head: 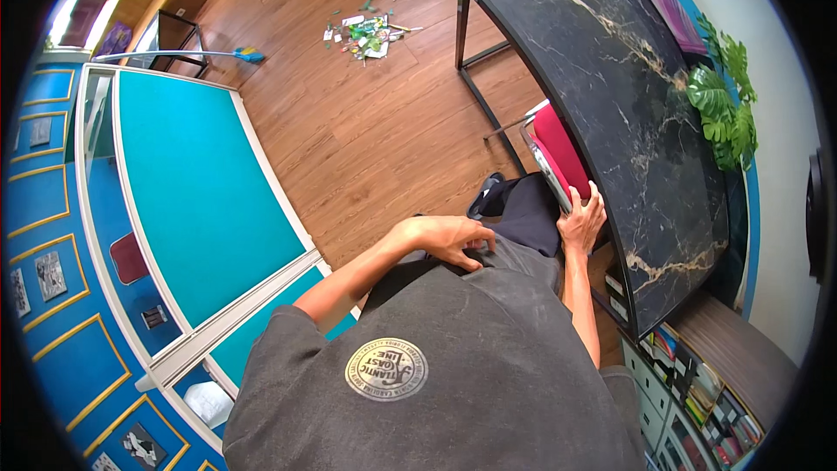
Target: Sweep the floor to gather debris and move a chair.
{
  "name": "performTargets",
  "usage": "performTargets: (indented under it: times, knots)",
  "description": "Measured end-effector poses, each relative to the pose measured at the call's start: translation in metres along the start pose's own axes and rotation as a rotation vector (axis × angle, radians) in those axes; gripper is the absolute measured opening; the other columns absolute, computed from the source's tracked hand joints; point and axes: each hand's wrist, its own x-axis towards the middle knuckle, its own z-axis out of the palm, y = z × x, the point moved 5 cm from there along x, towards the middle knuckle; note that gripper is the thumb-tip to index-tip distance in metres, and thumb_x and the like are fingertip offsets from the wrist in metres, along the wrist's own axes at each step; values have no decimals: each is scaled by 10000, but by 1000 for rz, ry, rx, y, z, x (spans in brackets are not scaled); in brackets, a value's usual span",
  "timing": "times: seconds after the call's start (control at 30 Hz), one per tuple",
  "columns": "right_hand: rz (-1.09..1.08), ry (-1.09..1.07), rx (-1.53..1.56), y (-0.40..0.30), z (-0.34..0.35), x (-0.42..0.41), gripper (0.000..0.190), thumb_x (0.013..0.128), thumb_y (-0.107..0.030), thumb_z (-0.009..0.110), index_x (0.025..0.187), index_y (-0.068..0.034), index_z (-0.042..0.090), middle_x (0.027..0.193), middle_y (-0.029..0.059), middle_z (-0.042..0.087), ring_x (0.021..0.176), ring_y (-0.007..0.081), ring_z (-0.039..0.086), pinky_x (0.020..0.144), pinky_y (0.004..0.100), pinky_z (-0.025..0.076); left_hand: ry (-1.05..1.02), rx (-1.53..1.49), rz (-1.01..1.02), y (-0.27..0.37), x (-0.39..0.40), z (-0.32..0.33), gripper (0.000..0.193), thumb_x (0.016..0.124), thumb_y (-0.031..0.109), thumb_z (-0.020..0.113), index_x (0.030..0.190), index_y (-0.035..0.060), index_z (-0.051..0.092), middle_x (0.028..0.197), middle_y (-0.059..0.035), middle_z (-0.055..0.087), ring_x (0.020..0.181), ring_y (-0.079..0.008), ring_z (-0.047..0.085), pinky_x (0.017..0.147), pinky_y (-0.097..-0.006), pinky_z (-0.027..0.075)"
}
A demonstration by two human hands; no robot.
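Note:
My right hand (pixel 581 222) grips the near end of a red padded chair (pixel 560 150) with a shiny metal frame, its fingers spread over the edge. The chair is partly under the black marble-patterned table (pixel 608 72), beside my right leg, and the tabletop hides part of it. In front of my waist is my left hand (pixel 458 243), with bent fingers against the dark grey shirt (pixel 451 353). Thumb and forefinger are apart; whether the other fingers pinch the cloth cannot be told.
A pile of mixed litter (pixel 369 36) lies on the wooden floor (pixel 327 111) ahead. A teal-panelled partition (pixel 203 190) stands at my left, with a blue-and-yellow broom head (pixel 250 55) beyond it. Open shelves with folders (pixel 709 392) are at the lower right; a green plant (pixel 726 95) is beyond the table.

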Motion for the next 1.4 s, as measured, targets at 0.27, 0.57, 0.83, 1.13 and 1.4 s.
performTargets:
  times: [0.27,0.57,0.83,1.13,1.4]
  knots:
    - [48,-24,29,-1,4,6,566,659,-40,683,1200,-198,627,1439,102,449,1307,335,460,1017,495,424,-84,-309,-16,-38,7,8,448,893,292,687,1261,63,574,992,-109,729,960,-210,683,847,-353,531]
    - [86,-166,-57,14,24,-1,549,740,-179,755,1261,-283,616,1406,45,482,1292,298,482,994,489,452,-177,-337,-113,-73,-27,36,453,900,322,723,1248,67,584,1054,-98,715,1002,-182,659,852,-337,524]
    - [332,-204,-63,7,30,-6,494,816,-295,715,1295,-324,597,1372,14,515,1303,265,464,1006,529,393,73,-455,-75,-86,-120,33,601,874,465,728,1315,90,568,1107,-126,698,1135,-236,619,949,-354,491]
    - [286,366,67,-121,31,3,831,659,-130,731,1442,-191,460,1385,180,455,1251,377,490,998,533,413,668,-626,-126,-102,-244,6,484,937,353,689,1320,82,575,1191,-109,664,1107,-201,629,973,-353,499]
    - [149,-176,960,-256,76,75,582,783,31,616,1335,-149,574,1049,83,491,782,164,538,714,282,487,1073,-634,7,-150,-293,-120,285,987,237,620,1182,28,616,1044,-73,701,999,-147,648,904,-314,503]
